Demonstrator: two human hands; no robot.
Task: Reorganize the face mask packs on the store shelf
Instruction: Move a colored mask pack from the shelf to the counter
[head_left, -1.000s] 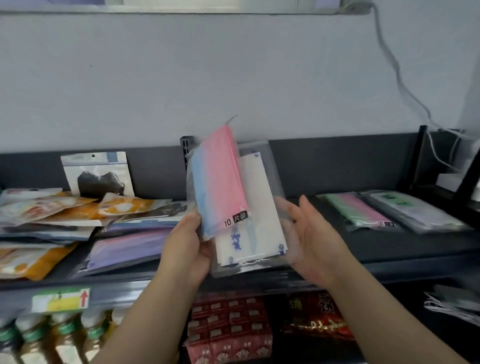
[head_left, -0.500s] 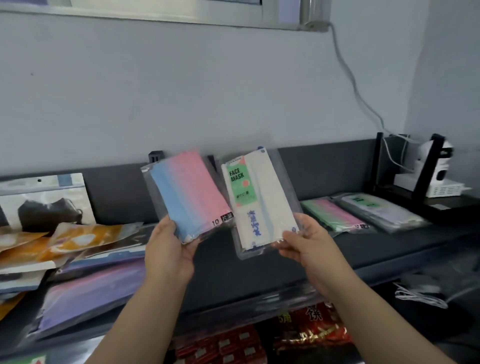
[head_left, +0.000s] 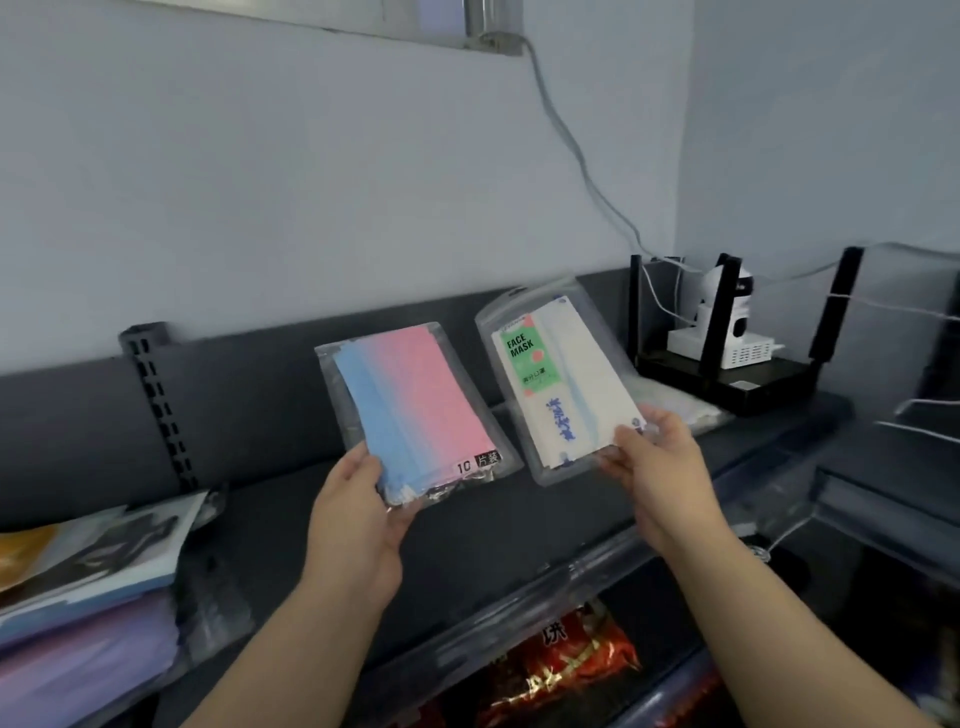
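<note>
head: pink-blue pack (head_left: 415, 410) pinched between left fingers (head_left: 362, 464).

Both forearms were bare along all of their visible length, one at the near left, the other at the near right. The left hand (head_left: 358, 519) and the right hand (head_left: 660, 467) were bare as well; the fingernails were too blurred to make out.
</note>
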